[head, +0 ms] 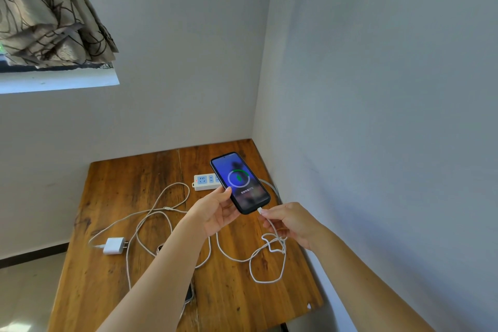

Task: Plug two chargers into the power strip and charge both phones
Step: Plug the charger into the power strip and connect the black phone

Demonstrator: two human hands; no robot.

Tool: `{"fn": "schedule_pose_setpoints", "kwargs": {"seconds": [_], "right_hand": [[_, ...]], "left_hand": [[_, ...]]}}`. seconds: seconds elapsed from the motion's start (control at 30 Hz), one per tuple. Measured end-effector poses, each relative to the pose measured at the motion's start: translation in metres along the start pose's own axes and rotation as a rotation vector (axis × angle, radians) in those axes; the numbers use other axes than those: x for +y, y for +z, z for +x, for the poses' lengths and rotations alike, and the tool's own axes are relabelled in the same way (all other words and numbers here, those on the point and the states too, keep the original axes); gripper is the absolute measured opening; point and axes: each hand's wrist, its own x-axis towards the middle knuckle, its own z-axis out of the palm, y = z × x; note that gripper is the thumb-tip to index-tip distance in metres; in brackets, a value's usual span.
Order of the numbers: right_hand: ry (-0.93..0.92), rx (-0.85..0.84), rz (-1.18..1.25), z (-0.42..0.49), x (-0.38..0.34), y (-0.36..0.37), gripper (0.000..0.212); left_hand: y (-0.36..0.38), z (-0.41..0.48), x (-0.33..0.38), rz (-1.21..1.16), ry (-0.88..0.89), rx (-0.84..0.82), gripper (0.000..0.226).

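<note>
My left hand [215,210] holds a dark phone [239,182] above the wooden table [113,186]; its screen glows blue with a green charging ring. My right hand [291,221] pinches a white cable [272,253] at the plug, which sits in the phone's bottom edge. A white power strip [203,182] lies behind the phone, partly hidden by it. A white charger brick [115,245] lies loose on the table at the left, prongs free, its cable [161,205] looping across the wood. A second phone [190,294] peeks out under my left forearm.
The table stands in a corner, with white walls [377,116] close behind and to the right. A window with a patterned curtain [48,13] is at the upper left. Loose cable loops cover the table's middle.
</note>
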Motion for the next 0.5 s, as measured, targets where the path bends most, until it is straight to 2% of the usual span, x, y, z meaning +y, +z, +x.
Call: {"fn": "schedule_pose_setpoints", "kwargs": {"seconds": [0.5], "right_hand": [[0.016,0.004,0.002,0.0011,0.0069,0.0006,0.024]], "left_hand": [[-0.0010,-0.0020,-0.0050,0.027,0.003,-0.007,0.030]]}}
